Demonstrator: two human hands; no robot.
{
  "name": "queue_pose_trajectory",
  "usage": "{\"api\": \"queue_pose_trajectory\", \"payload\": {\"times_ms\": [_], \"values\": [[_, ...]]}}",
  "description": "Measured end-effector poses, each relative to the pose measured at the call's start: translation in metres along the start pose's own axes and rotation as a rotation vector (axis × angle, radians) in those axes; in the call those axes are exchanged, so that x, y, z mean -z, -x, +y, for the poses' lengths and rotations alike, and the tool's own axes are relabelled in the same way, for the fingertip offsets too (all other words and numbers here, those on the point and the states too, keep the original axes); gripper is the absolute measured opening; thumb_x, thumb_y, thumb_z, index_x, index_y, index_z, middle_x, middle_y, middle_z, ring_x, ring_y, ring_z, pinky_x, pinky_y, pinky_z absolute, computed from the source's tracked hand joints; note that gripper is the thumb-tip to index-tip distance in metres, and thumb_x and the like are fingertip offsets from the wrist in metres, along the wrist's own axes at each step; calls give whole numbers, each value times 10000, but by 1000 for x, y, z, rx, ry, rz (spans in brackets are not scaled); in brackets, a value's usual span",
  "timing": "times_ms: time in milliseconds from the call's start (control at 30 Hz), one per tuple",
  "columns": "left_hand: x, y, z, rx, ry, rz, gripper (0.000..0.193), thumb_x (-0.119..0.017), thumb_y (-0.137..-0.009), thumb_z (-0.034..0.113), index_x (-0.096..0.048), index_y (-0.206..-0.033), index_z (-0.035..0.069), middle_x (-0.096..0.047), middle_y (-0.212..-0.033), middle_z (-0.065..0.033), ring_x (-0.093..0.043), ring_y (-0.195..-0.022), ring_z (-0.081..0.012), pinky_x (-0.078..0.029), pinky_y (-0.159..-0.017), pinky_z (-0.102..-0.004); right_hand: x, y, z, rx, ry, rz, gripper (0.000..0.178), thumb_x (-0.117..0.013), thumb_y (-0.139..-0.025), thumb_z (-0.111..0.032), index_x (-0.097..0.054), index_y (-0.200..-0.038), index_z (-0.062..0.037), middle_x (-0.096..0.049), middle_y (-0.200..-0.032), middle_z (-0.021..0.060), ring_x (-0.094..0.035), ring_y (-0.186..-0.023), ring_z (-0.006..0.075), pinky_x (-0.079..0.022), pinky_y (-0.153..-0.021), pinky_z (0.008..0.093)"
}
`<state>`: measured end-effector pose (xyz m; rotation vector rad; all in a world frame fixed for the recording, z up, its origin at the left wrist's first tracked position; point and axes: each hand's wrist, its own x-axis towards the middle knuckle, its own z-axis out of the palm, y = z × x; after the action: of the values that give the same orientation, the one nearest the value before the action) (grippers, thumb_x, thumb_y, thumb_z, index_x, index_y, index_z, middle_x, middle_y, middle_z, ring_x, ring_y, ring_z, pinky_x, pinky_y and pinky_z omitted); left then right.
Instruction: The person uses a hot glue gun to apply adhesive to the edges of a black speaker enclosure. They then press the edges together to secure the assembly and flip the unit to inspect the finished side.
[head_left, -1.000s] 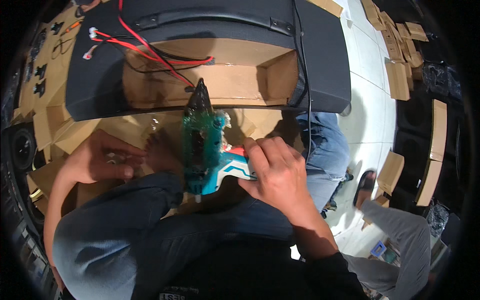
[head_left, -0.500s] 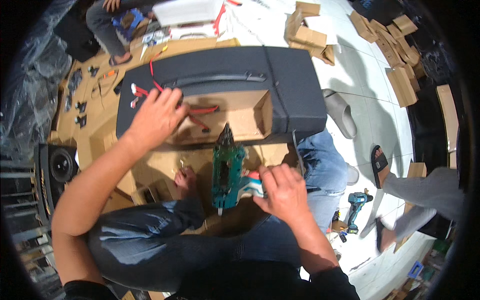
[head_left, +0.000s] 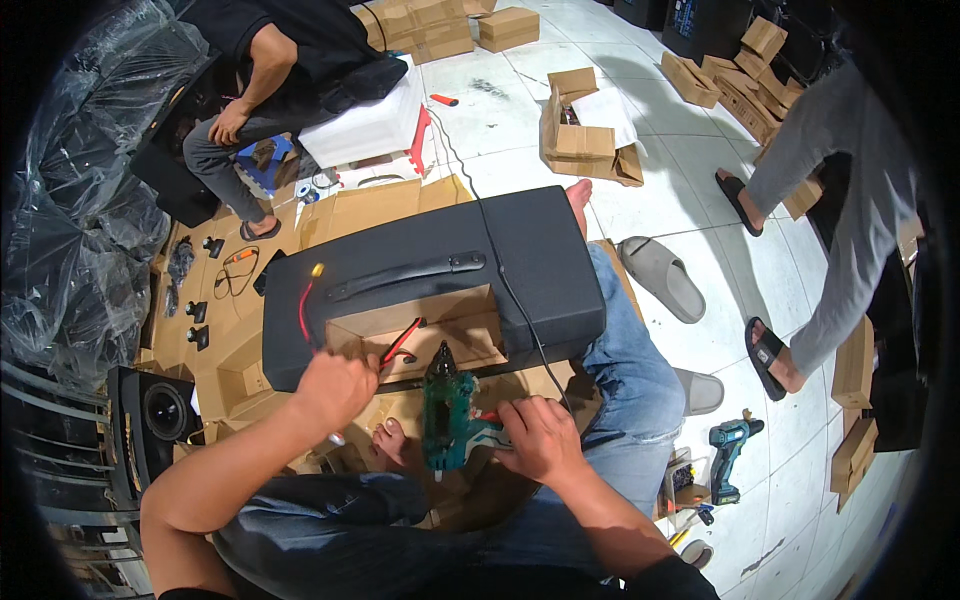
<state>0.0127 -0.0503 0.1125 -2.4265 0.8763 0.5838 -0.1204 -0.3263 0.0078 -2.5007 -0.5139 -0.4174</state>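
Observation:
A long black padded box (head_left: 400, 225) with a carry handle (head_left: 405, 277) lies across in front of me. A rectangular cutout (head_left: 468, 318) in it shows bare wood inside. My left hand (head_left: 340, 390) is closed on red and black wires (head_left: 402, 340) at the cutout's near left corner; their ends below the hand are partly hidden. Another red wire with a yellow connector (head_left: 318, 270) lies over the box's left top. My right hand (head_left: 543, 435) grips the handle of a teal hot glue gun (head_left: 447, 415). Its dark nozzle points away from me, at the cutout's near edge.
A black cable (head_left: 505, 270) runs over the box. Flattened cardboard (head_left: 225, 350) lies underneath and leftward, beside a speaker (head_left: 165, 410). At right are a cordless drill (head_left: 730, 455), grey slippers (head_left: 662, 278) and a standing person's legs (head_left: 830, 215). Another person (head_left: 265, 75) sits at far left.
The view has shifted, so more of the far floor shows. My left hand has come from above the cutout's left end to its near corner with the wires. My right hand still holds the glue gun.

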Motion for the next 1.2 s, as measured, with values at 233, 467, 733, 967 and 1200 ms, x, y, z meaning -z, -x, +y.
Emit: {"api": "queue_pose_trajectory", "payload": {"times_ms": [233, 467, 733, 967, 1200], "values": [[-58, 4, 9, 133, 465, -74, 447, -661, -885, 218, -517, -1176, -89, -709, -948, -325, -716, -934, -488, -587, -838, -530, -9, 3, 7, -20, 9, -13, 684, -903, -527, -239, -675, -1144, -48, -609, -969, 74, -614, -887, 270, -489, -759, 400], [-112, -5, 23, 108, 915, -136, 417, -733, -914, 232, -499, -1121, -44, -731, -943, -245, -746, -930, -370, -580, -806, -468, -17, 2, 4, -20, 15, -52, 709, -898, -505, -226, -668, -1148, -34, -631, -983, 91, -617, -896, 292, -492, -766, 417], [-121, -21, -29, -58, 786, -187, 519, -796, -879, 363, -674, -1241, 11, -757, -1092, -192, -736, -998, -347, -582, -887, -389, -11, 6, 2, -42, 98, -179, 746, -919, -534, -239, -645, -1199, -40, -648, -1068, 92, -628, -970, 274, -496, -845, 413], [-64, -6, -47, -1, 879, -254, 533, -800, -884, 400, -717, -1259, 31, -766, -1095, -176, -743, -1009, -310, -578, -885, -381, -9, -3, -1, 51, 23, -183, 764, -911, -519, -243, -657, -1208, -32, -642, -1094, 107, -619, -999, 305, -495, -870, 434], [-105, 15, 0, -251, 1326, -546, 682, -787, -926, 442, -599, -1377, -35, -705, -1236, -163, -648, -1199, -211, -513, -1008, -349, -6, -10, -6, 43, 27, -167, 790, -896, -484, -240, -676, -1211, -24, -634, -1097, 122, -617, -1023, 343, -506, -882, 451]]}}
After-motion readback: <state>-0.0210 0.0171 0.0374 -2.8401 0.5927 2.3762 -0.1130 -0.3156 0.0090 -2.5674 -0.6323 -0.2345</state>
